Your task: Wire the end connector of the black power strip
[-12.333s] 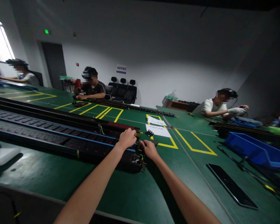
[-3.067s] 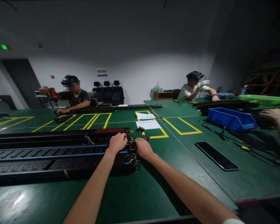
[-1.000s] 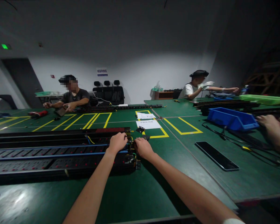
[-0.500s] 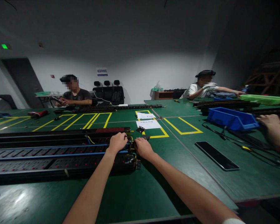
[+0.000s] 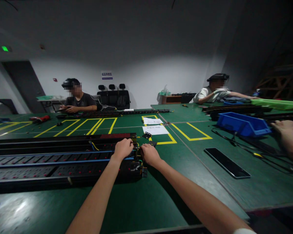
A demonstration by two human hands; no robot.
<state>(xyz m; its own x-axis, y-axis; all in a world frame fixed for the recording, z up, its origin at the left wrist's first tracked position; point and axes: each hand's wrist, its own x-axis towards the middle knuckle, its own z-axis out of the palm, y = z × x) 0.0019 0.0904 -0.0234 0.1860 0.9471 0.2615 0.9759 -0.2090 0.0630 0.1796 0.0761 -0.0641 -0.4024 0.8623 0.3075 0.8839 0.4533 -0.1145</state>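
Several long black power strips (image 5: 75,169) with red dots along their faces lie side by side on the green table, their open ends toward the middle. My left hand (image 5: 123,149) curls over the right end of one strip, fingers closed around its edge. Beside it, my right hand (image 5: 150,155) is closed at the strip's open end, thumb and fingers together. Whatever sits between those fingers is hidden. Yellow and green wires (image 5: 138,146) stick out of the strip ends close to both hands. A small black bracket (image 5: 147,135) lies just beyond my right hand.
On the right lie a phone (image 5: 227,163), black cables (image 5: 234,143) and a blue bin (image 5: 243,125). Another person's hand (image 5: 286,131) reaches in at the right edge. Paper sheets (image 5: 156,130) lie ahead. Co-workers sit across the table, near a green tray (image 5: 275,103).
My hands have stayed in practically the same place on the strip ends. Across the table, both co-workers have shifted their heads and arms slightly.
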